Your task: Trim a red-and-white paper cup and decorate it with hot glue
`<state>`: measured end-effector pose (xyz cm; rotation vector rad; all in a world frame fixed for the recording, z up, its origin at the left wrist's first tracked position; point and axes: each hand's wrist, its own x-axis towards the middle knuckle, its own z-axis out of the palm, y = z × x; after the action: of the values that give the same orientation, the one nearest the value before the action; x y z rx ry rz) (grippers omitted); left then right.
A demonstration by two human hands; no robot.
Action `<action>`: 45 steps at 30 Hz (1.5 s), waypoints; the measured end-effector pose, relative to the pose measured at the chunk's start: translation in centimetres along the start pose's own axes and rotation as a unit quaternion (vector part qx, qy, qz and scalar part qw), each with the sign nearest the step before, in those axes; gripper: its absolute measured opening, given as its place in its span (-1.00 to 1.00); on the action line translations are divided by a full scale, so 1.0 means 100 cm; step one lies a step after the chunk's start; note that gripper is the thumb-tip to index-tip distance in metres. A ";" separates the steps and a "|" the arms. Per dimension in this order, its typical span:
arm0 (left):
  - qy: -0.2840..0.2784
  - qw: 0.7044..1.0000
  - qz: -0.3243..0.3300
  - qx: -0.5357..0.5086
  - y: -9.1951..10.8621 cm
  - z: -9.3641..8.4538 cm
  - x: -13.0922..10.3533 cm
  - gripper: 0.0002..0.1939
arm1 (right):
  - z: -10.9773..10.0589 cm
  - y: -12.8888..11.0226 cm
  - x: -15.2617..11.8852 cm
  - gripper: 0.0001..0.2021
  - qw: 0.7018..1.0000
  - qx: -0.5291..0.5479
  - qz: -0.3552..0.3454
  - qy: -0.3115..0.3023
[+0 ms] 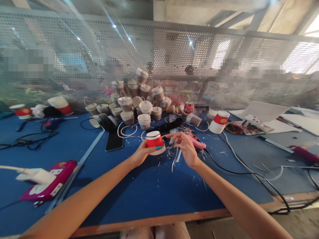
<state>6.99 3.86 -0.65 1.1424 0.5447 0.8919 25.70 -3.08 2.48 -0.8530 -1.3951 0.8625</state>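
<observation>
My left hand (141,152) is wrapped round a red and white paper cup (154,142) from the left, its teal-nailed thumb lying across the front. The cup is upside down, narrow end up, and a thin dark line runs round its white upper part. From the right, my right hand (185,145) reaches toward the cup with its fingers apart and the index finger stretched to the cup's upper side. Whether that fingertip touches the cup is hard to tell. Just behind my right hand lies a pink glue gun (198,142), partly hidden by the fingers.
Small handled buckets (125,103) are piled at the back. A phone (114,141) lies left of the cup. Stacked paper cups (219,121) and a soda can (188,108) stand to the right. A magenta power strip (61,171) sits front left. Cables and white scraps litter the blue table (139,202).
</observation>
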 end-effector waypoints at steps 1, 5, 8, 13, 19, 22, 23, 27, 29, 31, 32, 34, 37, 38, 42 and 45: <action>-0.008 1.000 0.001 0.007 0.000 0.000 0.000 -0.51 | 0.000 0.000 -0.002 -0.81 1.000 -0.021 0.000 -0.017; -0.018 0.999 0.005 0.026 0.002 0.000 0.000 -0.50 | 0.002 -0.002 -0.006 -0.78 0.994 -0.075 -0.004 -0.085; -0.011 1.000 0.005 0.025 0.003 0.001 -0.001 -0.48 | 0.004 -0.002 -0.006 -0.76 0.993 -0.060 0.003 -0.099; -0.021 1.000 0.009 0.015 0.004 0.002 -0.001 -0.43 | 0.003 -0.001 -0.003 -0.77 0.997 0.006 0.023 -0.068; 0.003 1.000 -0.003 -0.012 0.001 0.000 0.000 -0.44 | 0.001 0.000 0.001 -0.82 0.999 0.037 0.012 -0.029; 0.012 1.000 -0.010 -0.024 0.001 0.000 -0.001 -0.45 | 0.001 0.001 0.003 -0.85 0.998 0.067 0.003 -0.013; 0.015 1.000 -0.012 -0.024 0.001 0.001 -0.001 -0.45 | 0.002 0.002 0.004 -0.85 0.997 0.080 0.002 -0.010; 0.014 1.000 -0.015 -0.018 0.002 0.002 -0.002 -0.48 | 0.003 0.003 0.007 -0.85 0.992 0.122 0.013 0.013; 0.014 1.000 -0.016 -0.018 0.003 0.002 -0.002 -0.48 | 0.002 0.003 0.007 -0.86 0.992 0.122 0.019 0.030; 0.021 0.999 -0.019 -0.018 0.003 0.003 -0.002 -0.46 | 0.002 0.004 0.007 -0.88 0.992 0.111 0.009 0.055; 0.025 0.999 -0.019 -0.018 0.003 0.004 -0.002 -0.46 | 0.001 0.004 0.006 -0.88 0.992 0.104 -0.003 0.068; 0.038 0.999 -0.012 -0.010 0.003 0.006 -0.002 -0.44 | 0.001 0.004 0.004 -0.87 0.992 0.091 -0.031 0.080; 0.066 0.997 0.015 0.028 0.004 0.009 -0.002 -0.40 | 0.003 0.004 -0.001 -0.83 0.996 0.070 -0.039 0.041; 0.071 0.996 0.025 0.041 0.004 0.010 -0.002 -0.39 | 0.004 0.004 -0.002 -0.82 0.997 0.058 -0.033 0.023; 0.077 0.993 0.048 0.073 0.002 0.010 0.000 -0.35 | 0.006 0.008 -0.008 -0.82 0.999 -0.027 -0.022 -0.024; 0.105 0.990 0.054 0.079 -0.001 0.009 0.001 -0.32 | 0.005 0.009 -0.010 -0.83 0.993 -0.104 -0.038 -0.036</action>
<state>7.76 3.44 -0.40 1.2376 0.7404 1.0857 25.23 -3.59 1.22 -0.9273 -1.5909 0.7042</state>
